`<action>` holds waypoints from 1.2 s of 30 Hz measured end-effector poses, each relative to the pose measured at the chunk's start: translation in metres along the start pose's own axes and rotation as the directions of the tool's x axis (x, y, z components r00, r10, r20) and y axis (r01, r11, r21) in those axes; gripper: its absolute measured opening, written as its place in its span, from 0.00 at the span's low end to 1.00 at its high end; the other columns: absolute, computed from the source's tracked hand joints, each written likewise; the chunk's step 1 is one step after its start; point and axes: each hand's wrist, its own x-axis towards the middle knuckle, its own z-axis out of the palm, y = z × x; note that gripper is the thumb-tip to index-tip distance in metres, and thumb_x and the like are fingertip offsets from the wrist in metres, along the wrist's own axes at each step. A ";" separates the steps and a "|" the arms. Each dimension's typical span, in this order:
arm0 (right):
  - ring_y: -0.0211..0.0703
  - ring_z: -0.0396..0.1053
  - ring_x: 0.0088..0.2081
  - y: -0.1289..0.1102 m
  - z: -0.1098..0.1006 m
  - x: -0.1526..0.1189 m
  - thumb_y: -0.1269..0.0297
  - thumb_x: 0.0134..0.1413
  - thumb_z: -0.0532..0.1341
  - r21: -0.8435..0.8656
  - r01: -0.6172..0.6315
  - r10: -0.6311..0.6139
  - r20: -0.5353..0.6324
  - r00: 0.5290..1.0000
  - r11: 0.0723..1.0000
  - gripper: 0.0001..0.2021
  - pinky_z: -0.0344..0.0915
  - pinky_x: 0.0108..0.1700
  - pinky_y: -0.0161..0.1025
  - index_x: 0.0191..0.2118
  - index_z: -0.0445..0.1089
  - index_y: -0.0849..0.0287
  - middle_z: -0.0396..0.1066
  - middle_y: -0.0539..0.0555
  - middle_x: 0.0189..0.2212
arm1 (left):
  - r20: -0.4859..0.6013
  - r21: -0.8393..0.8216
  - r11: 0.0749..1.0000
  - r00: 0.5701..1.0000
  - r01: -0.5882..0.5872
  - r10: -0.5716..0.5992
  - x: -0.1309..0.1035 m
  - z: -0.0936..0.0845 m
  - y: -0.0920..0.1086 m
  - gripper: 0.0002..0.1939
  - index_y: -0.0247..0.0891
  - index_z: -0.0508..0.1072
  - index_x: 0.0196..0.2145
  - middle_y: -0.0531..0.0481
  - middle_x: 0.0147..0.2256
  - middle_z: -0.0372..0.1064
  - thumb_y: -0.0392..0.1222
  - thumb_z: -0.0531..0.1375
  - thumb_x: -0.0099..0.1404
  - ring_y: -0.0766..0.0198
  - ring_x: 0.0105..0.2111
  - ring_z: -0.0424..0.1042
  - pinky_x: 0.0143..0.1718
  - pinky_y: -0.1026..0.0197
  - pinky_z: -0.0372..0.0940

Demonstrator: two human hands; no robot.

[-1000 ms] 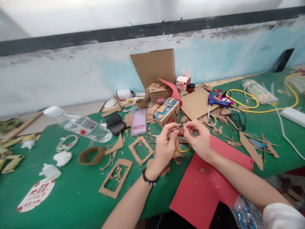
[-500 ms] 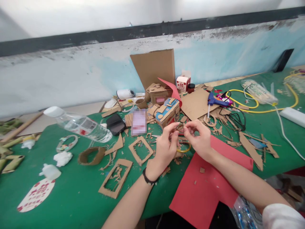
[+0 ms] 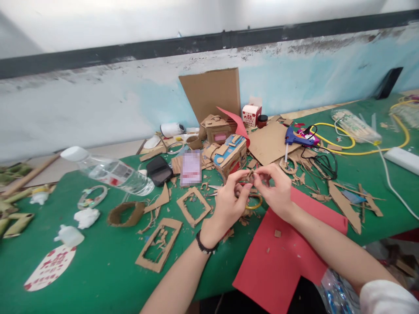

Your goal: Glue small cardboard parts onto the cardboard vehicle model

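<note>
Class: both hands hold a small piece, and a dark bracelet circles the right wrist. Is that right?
Not quite: the head view shows the dark bracelet on the left wrist. The left hand and right hand do hold a small piece.

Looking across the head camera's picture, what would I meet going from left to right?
Oval card, cardboard ring, black case, left fingers, right fingers, clear bag, white bar.

Left hand (image 3: 228,199) and right hand (image 3: 275,191) are above the table (image 3: 98,274); bottle (image 3: 113,174) at left, glue gun (image 3: 297,138) at right rear, cardboard panel (image 3: 214,92) behind.
</note>
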 end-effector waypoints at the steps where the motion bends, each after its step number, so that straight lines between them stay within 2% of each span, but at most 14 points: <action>1: 0.41 0.68 0.28 -0.001 0.000 0.000 0.61 0.72 0.65 0.000 -0.008 0.008 0.001 1.000 1.000 0.06 0.67 0.32 0.42 0.39 0.77 0.51 0.74 0.50 0.29 | -0.006 0.009 1.000 1.000 -0.004 0.004 0.000 0.000 0.001 0.18 0.44 0.77 0.61 0.49 0.37 0.80 0.48 0.65 0.78 0.67 0.22 0.75 0.26 0.65 0.72; 6: 0.41 0.68 0.27 -0.002 -0.001 0.001 0.62 0.71 0.66 0.017 -0.012 0.013 -0.014 1.000 1.000 0.05 0.67 0.31 0.41 0.39 0.76 0.51 0.73 0.49 0.29 | -0.032 0.036 0.999 0.999 -0.014 0.015 0.001 0.000 0.003 0.16 0.43 0.76 0.60 0.50 0.36 0.81 0.48 0.64 0.80 0.68 0.22 0.76 0.26 0.66 0.72; 11: 0.41 0.68 0.28 -0.001 -0.001 -0.001 0.61 0.71 0.65 0.007 -0.003 0.003 -0.001 1.000 1.000 0.05 0.67 0.31 0.42 0.40 0.77 0.51 0.74 0.50 0.30 | -0.032 0.027 0.999 0.999 -0.018 0.019 0.003 -0.001 0.006 0.15 0.43 0.76 0.60 0.48 0.40 0.83 0.49 0.62 0.81 0.69 0.22 0.78 0.24 0.68 0.71; 16: 0.40 0.68 0.28 0.000 -0.001 -0.002 0.65 0.71 0.65 -0.012 0.071 -0.071 -0.002 0.997 0.997 0.03 0.68 0.32 0.41 0.41 0.76 0.51 0.75 0.50 0.30 | -0.015 0.027 0.999 0.999 -0.028 0.029 0.003 -0.001 0.008 0.16 0.42 0.75 0.61 0.47 0.42 0.84 0.49 0.60 0.82 0.70 0.22 0.77 0.23 0.69 0.70; 24: 0.38 0.68 0.27 0.002 0.000 0.001 0.71 0.70 0.67 -0.041 0.222 -0.223 -0.044 0.974 0.974 0.04 0.67 0.31 0.38 0.43 0.75 0.53 0.74 0.48 0.30 | 0.018 -0.002 1.000 1.000 0.019 -0.019 0.002 0.000 0.007 0.16 0.41 0.73 0.60 0.49 0.40 0.83 0.52 0.58 0.83 0.70 0.22 0.77 0.24 0.68 0.71; 32: 0.37 0.68 0.27 0.004 0.001 0.003 0.74 0.68 0.68 -0.073 0.280 -0.284 -0.051 0.958 0.957 0.07 0.67 0.31 0.37 0.43 0.73 0.54 0.74 0.47 0.30 | 0.047 -0.075 0.996 0.998 0.043 -0.040 0.001 0.001 0.000 0.16 0.42 0.73 0.61 0.55 0.32 0.78 0.51 0.58 0.84 0.69 0.21 0.76 0.25 0.66 0.70; 36: 0.37 0.69 0.28 0.006 0.000 0.002 0.74 0.68 0.68 -0.080 0.300 -0.304 -0.047 0.952 0.951 0.08 0.67 0.32 0.37 0.44 0.72 0.54 0.73 0.47 0.30 | 0.048 -0.073 0.996 0.997 0.056 -0.052 -0.001 0.003 -0.004 0.15 0.44 0.72 0.62 0.55 0.32 0.78 0.50 0.57 0.84 0.69 0.21 0.76 0.26 0.65 0.71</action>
